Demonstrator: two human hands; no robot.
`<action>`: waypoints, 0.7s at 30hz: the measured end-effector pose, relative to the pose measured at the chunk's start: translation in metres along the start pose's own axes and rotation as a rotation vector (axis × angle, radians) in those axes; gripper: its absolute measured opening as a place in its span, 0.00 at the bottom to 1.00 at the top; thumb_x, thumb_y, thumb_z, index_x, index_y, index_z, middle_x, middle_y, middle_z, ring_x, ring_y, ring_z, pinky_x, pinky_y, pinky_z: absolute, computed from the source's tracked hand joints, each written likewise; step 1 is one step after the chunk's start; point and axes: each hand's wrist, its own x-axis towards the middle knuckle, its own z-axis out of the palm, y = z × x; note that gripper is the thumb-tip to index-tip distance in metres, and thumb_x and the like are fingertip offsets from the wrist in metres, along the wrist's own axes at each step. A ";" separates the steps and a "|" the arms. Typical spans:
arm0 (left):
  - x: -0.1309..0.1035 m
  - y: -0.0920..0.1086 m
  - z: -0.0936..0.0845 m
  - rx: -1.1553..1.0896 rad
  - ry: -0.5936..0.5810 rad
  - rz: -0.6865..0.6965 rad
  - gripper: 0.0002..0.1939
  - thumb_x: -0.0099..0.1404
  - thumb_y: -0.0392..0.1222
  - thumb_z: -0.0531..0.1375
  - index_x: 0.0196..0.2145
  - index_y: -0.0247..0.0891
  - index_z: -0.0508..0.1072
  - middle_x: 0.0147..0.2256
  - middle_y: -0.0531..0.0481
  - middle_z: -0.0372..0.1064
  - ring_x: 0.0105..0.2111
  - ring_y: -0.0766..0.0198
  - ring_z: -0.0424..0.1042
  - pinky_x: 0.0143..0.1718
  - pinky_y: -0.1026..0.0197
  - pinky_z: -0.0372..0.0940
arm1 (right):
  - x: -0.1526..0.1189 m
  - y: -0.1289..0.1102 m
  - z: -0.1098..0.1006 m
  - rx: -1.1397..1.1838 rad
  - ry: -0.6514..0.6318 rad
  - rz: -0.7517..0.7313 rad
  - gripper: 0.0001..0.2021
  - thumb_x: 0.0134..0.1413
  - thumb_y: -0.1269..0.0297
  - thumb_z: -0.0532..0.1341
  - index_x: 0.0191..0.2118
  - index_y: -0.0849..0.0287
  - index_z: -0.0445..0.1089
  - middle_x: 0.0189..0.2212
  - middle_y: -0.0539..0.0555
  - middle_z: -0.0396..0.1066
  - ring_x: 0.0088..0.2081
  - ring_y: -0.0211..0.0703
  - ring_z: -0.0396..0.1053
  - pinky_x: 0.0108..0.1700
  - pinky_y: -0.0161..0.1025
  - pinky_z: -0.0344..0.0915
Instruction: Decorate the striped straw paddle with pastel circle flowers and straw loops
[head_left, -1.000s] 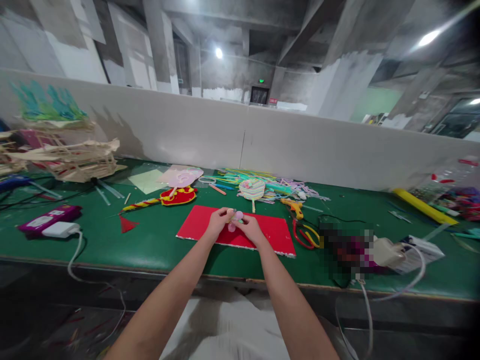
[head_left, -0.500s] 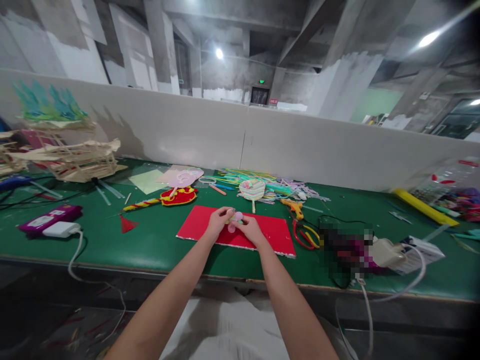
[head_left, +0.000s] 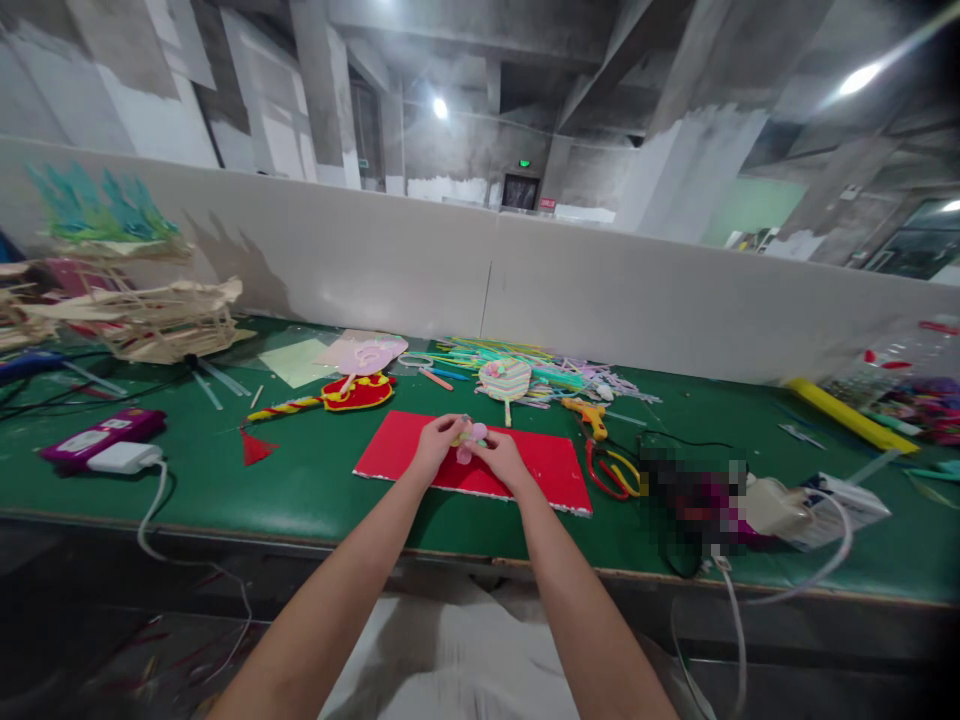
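Note:
Over a red board [head_left: 547,467] lying on the green table, my left hand [head_left: 436,443] and my right hand [head_left: 504,458] meet around a small pastel flower-like piece [head_left: 465,454]. Fingers of both hands pinch it from either side, covering part of it. Its pink, lilac and yellowish lobes show between the fingertips. Behind the board lies a striped round fan-shaped piece [head_left: 505,379] with a short handle. To the right of the board are an orange glue gun [head_left: 589,415] and red-and-yellow handled pliers [head_left: 611,474].
Colourful thin strips [head_left: 555,372] are heaped along the back. A red-and-yellow ornament [head_left: 358,393] with a tassel lies left, near a purple power strip [head_left: 105,440]. Farther left stands a wooden stick model [head_left: 161,320]. Cables and a white box [head_left: 844,510] are at the right.
The small flower-like piece has tilted slightly between my fingers. Both hands have stayed almost in place.

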 end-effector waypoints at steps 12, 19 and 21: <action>0.000 -0.001 0.000 0.057 0.028 0.018 0.17 0.47 0.52 0.63 0.28 0.34 0.74 0.27 0.49 0.71 0.29 0.63 0.67 0.32 0.64 0.60 | 0.004 0.005 -0.001 0.093 0.091 0.065 0.19 0.38 0.53 0.63 0.32 0.66 0.72 0.23 0.50 0.67 0.25 0.35 0.58 0.29 0.33 0.56; 0.001 -0.001 0.000 0.077 0.026 0.024 0.17 0.49 0.51 0.62 0.31 0.34 0.74 0.31 0.48 0.72 0.32 0.62 0.68 0.36 0.63 0.60 | 0.005 0.004 -0.002 0.092 0.129 0.086 0.19 0.38 0.51 0.63 0.30 0.66 0.71 0.21 0.49 0.64 0.24 0.34 0.56 0.27 0.33 0.54; 0.000 0.000 0.001 0.089 0.016 0.026 0.17 0.48 0.51 0.62 0.30 0.34 0.74 0.30 0.48 0.73 0.32 0.61 0.68 0.36 0.63 0.60 | 0.005 0.002 -0.002 0.090 0.141 0.092 0.19 0.38 0.51 0.62 0.29 0.66 0.71 0.19 0.48 0.63 0.23 0.34 0.56 0.26 0.32 0.54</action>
